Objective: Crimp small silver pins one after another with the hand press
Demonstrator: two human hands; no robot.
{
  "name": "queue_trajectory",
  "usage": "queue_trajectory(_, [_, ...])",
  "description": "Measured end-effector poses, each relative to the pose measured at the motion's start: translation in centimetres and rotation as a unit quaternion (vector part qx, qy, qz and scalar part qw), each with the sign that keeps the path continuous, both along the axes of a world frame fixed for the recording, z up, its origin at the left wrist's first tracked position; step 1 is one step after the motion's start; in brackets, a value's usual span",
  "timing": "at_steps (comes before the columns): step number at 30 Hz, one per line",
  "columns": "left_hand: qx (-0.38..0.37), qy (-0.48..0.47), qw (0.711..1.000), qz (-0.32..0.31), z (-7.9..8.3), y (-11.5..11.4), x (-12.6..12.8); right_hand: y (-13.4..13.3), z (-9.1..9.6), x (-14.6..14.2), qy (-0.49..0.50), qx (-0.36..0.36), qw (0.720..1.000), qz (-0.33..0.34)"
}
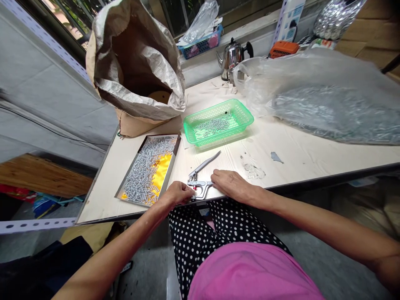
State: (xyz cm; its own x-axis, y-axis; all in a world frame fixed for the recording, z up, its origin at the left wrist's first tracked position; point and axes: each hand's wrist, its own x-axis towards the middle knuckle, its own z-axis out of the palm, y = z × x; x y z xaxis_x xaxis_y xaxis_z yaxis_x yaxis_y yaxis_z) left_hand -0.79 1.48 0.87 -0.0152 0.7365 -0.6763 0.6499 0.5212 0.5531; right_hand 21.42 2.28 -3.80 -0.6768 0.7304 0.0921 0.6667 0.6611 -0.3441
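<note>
Pink shirt (250,273) and polka-dot lap (200,233) nearest the camera, bottom of the head view. Just past them, both hands sit at the near edge of the counter (296,154) on a metal hand tool (202,185). The tool lies flat on the counter between the hands, its upper handle raised and pointing up-right, with a red spot at the hinge. Left hand (178,193): fingers (187,192) curled together against the tool's head; cannot tell if anything is pinched there. Right hand (229,185): fingers (217,177) stretched out side by side, tips resting on the lower handle, not wrapped round it. Left of the tool, touching nothing, is a flat metal tray (173,160) heaped with small silver parts, yellow liner showing through. Beyond the tool is a green basket (240,110) with more of the same parts in a thin layer. Behind the tray stands an open paper sack (137,66). On the right, a big clear plastic bag (321,96) of silver parts lies on the counter. A steel kettle (231,56) stands at the back, with a blue basket (203,43) on the ledge behind it.
</note>
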Motion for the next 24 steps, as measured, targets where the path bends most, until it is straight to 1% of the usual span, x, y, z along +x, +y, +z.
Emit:
queue_trajectory(3, [0.009, -0.008, 1.0, 0.005, 0.0, -0.3, 0.1, 0.2, 0.4, 0.4, 0.009, -0.01, 1.0, 0.012])
queue_trajectory(5, [0.017, -0.014, 1.0, 0.01, 0.0, -0.4, 0.1, 0.8, 0.8, 0.9, 0.011, 0.002, 1.0, 0.022])
queue_trajectory(8, [0.02, -0.011, 1.0, 0.02, 0.0, -0.5, 0.1, 2.6, 1.1, 1.6, -0.013, 0.023, 0.999, 0.021])
queue_trajectory(11, [0.02, -0.008, 1.0, 0.021, -0.1, -0.5, 0.1, 4.7, 1.0, 1.9, -0.047, 0.0, 0.998, 0.035])
queue_trajectory(14, [0.023, -0.013, 1.0, 0.013, -0.1, -0.6, 0.1, 5.8, 1.0, 1.7, -0.057, -0.008, 0.997, 0.057])
queue_trajectory(17, [0.023, -0.014, 1.0, 0.014, -0.2, -0.6, 0.0, 5.8, 1.5, 1.3, -0.066, -0.001, 0.996, 0.054])
queue_trajectory(21, [0.019, -0.009, 1.0, 0.005, -0.1, -0.6, -0.1, 4.8, 2.5, 1.1, -0.073, 0.007, 0.996, 0.043])
queue_trajectory(23, [0.027, 0.026, 0.999, -0.027, 0.1, -0.9, -0.1, 4.2, 2.8, 1.2, -0.068, 0.003, 0.997, 0.036])
queue_trajectory(24, [0.054, 0.063, 0.995, -0.05, 0.2, -1.2, 0.0, 4.0, 2.9, 1.2, -0.063, 0.001, 0.997, 0.034])
